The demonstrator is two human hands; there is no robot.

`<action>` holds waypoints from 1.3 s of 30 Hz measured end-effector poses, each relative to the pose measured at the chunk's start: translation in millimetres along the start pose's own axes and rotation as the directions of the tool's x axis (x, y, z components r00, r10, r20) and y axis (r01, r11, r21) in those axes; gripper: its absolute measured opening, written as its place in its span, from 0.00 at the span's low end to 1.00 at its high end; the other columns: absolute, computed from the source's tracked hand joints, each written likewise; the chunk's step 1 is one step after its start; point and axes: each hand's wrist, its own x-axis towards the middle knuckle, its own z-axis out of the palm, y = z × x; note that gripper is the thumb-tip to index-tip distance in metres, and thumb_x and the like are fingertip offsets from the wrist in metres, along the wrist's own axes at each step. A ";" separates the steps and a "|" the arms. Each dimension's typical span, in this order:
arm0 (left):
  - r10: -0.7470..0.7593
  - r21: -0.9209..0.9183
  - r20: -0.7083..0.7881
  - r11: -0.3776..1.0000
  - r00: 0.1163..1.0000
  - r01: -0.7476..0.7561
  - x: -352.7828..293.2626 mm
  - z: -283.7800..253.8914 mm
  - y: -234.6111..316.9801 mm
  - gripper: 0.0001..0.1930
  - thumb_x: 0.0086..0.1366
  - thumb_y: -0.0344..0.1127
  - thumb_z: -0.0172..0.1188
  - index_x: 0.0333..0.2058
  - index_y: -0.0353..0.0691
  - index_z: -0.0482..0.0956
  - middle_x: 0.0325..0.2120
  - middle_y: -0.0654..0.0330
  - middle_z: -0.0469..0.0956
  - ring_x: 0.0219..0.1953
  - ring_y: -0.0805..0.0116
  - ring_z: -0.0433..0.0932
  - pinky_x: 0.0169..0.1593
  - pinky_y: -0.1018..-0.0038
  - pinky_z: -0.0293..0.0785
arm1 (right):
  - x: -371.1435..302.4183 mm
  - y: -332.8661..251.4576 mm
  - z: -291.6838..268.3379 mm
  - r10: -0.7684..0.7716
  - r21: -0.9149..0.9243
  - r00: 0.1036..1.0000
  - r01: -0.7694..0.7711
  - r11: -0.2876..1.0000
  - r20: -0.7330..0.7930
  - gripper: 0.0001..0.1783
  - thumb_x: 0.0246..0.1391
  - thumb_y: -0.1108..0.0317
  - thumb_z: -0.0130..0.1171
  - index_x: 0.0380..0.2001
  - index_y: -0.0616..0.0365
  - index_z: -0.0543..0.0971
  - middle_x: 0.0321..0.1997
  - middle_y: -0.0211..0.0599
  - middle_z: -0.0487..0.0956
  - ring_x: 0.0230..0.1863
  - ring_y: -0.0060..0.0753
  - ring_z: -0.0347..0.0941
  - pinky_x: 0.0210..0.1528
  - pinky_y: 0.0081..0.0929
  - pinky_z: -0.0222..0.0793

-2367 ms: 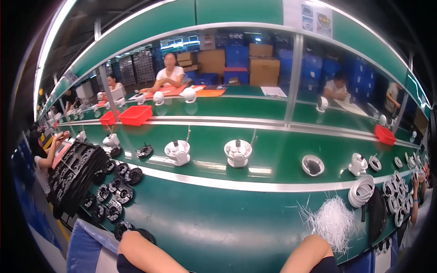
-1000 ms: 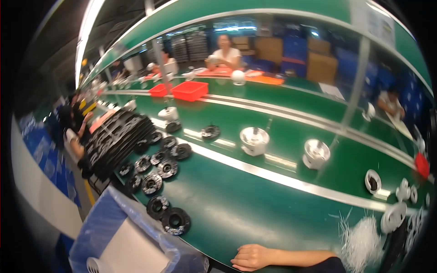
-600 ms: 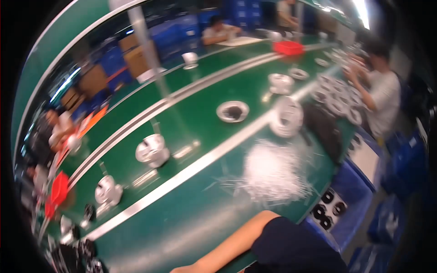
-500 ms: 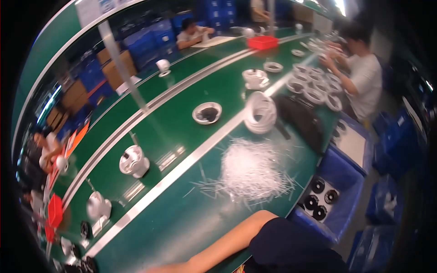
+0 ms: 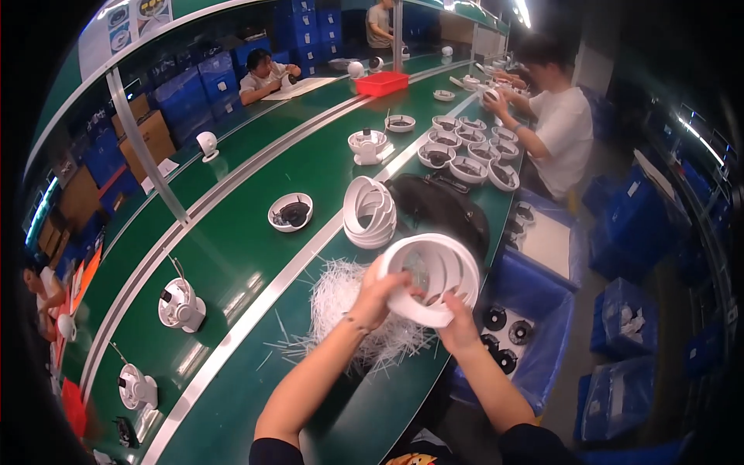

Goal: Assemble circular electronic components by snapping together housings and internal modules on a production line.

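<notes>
Both my hands hold a stack of white plastic ring shells (image 5: 435,271), tilted so its curved openings face up. My left hand (image 5: 375,296) grips the left side, with fingertips over the lower rim. My right hand (image 5: 460,324) closes on the lower right edge. Beneath and to the left of my hands is a heap of thin, whitish plastic strips (image 5: 329,306) on the green table (image 5: 294,418). Just beyond stands another nested stack of white shells (image 5: 364,221), beside a black bag (image 5: 446,208).
White device bodies (image 5: 182,304) and a white bowl-shaped part (image 5: 291,211) sit left of the metal rail (image 5: 232,333). A blue bin (image 5: 535,364) with black round parts is at right. A co-worker (image 5: 558,124) sits far right near several white bowls (image 5: 469,169). A red tray (image 5: 382,83) lies farther back.
The view has shifted. One arm was stretched left across the near table, its hand blurred at the lower edge; now both hands are raised over the strips, holding the white shells.
</notes>
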 end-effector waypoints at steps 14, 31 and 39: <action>0.486 0.842 -0.388 0.533 0.783 0.087 104.6 -20.7 -84.2 0.38 0.40 0.35 0.62 0.51 0.31 0.56 0.43 0.46 0.68 0.46 0.57 0.70 0.49 0.71 0.64 | 134.3 -16.7 -68.7 -0.106 -0.557 0.973 -0.027 0.830 -0.205 0.39 0.44 0.66 0.60 0.57 0.64 0.54 0.51 0.41 0.66 0.49 0.29 0.63 0.51 0.21 0.56; 0.810 0.914 -0.381 0.257 0.446 0.315 -437.1 45.6 202.5 0.25 0.50 0.21 0.48 0.49 0.34 0.60 0.46 0.55 0.65 0.42 0.69 0.71 0.46 0.74 0.67 | -36.4 81.3 181.8 -0.292 -0.137 0.175 0.980 0.147 0.940 0.41 0.36 0.69 0.54 0.57 0.61 0.50 0.61 0.58 0.47 0.63 0.57 0.40 0.60 0.51 0.35; 0.480 -0.361 -0.765 0.233 -0.430 0.903 -775.1 220.4 45.2 0.30 0.45 0.39 0.64 0.46 0.31 0.65 0.45 0.50 0.68 0.48 0.59 0.68 0.53 0.71 0.61 | -198.6 198.1 257.0 -0.096 0.367 -0.425 0.622 0.692 0.900 0.33 0.30 0.69 0.62 0.47 0.56 0.66 0.56 0.54 0.58 0.58 0.62 0.49 0.56 0.52 0.48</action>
